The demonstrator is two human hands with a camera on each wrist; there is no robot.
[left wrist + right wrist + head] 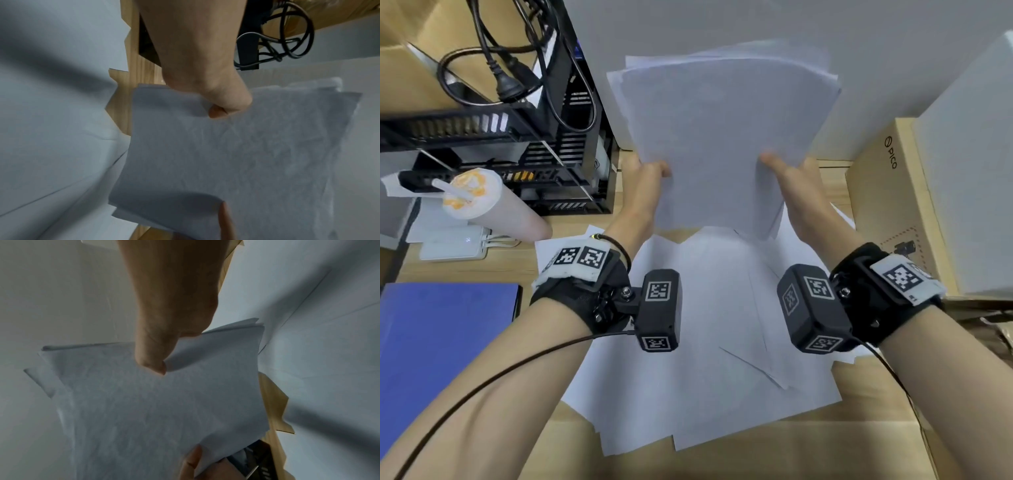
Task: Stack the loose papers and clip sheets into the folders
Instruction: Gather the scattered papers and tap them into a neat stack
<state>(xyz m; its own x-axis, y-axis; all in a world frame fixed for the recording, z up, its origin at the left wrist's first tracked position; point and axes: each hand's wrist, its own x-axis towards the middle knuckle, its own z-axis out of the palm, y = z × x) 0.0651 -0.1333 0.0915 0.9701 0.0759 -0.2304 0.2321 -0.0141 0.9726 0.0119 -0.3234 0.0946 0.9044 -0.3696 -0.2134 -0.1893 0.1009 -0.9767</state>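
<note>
**Paper stack held upright between both hands**

The paper stack (722, 137) is standing on edge above the loose sheets (705, 342) that are lying on the wooden surface (722, 455). The left hand (643, 181) is pinching its left edge, thumb in front; the right hand (791, 185) is gripping its right edge likewise. A blue folder (445, 342) is lying to the left.

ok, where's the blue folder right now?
In the head view, the blue folder lies flat at the desk's left edge, beside the left forearm and just in front of the drink cup.
</note>
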